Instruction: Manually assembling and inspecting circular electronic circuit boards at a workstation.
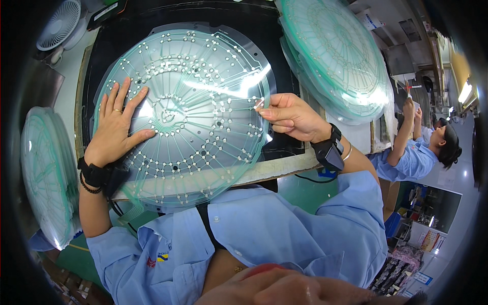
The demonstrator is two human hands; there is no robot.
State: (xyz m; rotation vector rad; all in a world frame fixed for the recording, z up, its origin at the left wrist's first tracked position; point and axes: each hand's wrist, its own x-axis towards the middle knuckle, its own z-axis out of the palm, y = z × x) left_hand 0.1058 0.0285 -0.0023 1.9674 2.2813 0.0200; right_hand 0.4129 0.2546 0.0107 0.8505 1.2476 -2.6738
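A large round clear plastic sheet [195, 133] printed with green circuit lines and pale dots lies before me on a black work surface. My left hand [118, 122] rests flat on its left part, fingers spread. At the sheet's right edge, my right hand [290, 116] has thumb and forefinger pinched together on a small white piece [258, 104]. Whether that piece touches the sheet, I cannot tell. The sheet's lower edge, with a narrow green-lined tail [133, 212], hangs over the front of the table toward my body.
A stack of similar round sheets [338, 53] stands at the far right, another stack [48, 173] at the left. A white fan [58, 24] is at the far left corner. On the right, a co-worker in a blue shirt [414, 157] has raised arms.
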